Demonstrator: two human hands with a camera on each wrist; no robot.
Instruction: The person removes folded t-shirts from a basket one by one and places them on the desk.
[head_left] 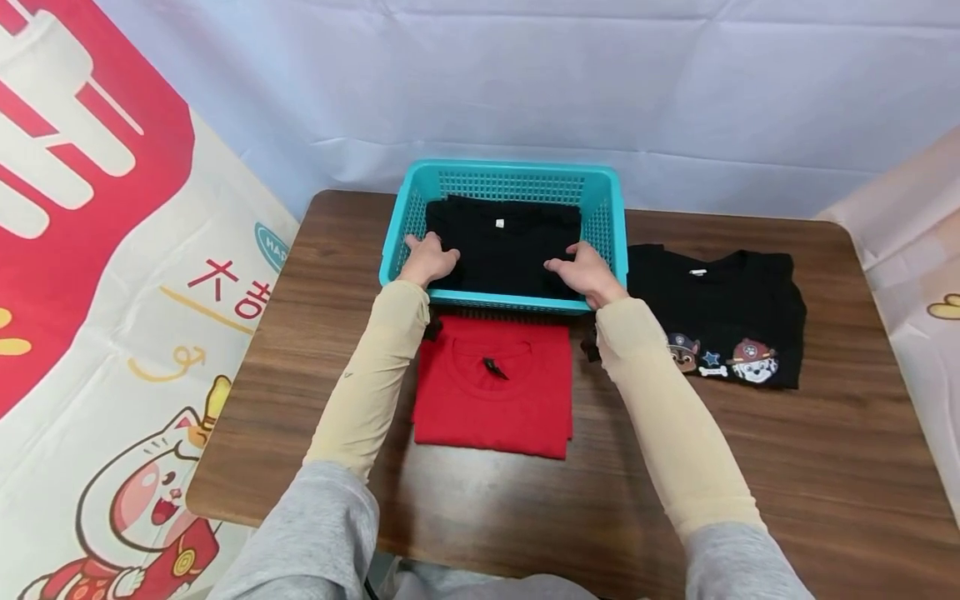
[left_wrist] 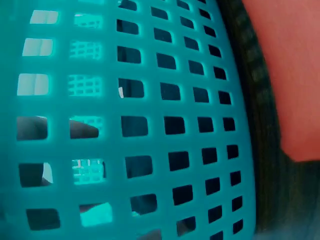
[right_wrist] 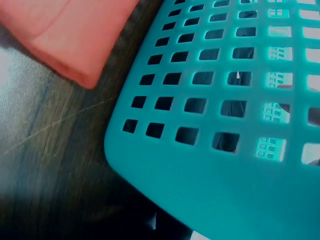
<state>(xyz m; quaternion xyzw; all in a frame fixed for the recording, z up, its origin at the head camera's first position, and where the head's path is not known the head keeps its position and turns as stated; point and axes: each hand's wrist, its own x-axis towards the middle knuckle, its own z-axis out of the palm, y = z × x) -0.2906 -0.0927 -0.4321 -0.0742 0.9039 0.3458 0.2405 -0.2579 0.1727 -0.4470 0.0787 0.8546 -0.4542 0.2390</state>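
A folded black T-shirt (head_left: 502, 250) with a small white label lies inside the turquoise plastic basket (head_left: 510, 302). Reaching over the basket's near rim, my left hand (head_left: 430, 260) is at the left side of the shirt, thumb and fingers spread apart. At its right side is my right hand (head_left: 588, 271), thumb pointing inward over the cloth. Neither hand shows a grip on the fabric. Both wrist views look at the basket's perforated wall (left_wrist: 150, 125), with the hands mostly hidden behind it.
A folded red T-shirt (head_left: 491, 408) lies on the wooden table (head_left: 315, 375) directly in front of the basket, between my forearms. To the right lies another black T-shirt (head_left: 720, 308) with cartoon dog prints. A pale cloth backdrop (head_left: 525, 83) hangs behind the table.
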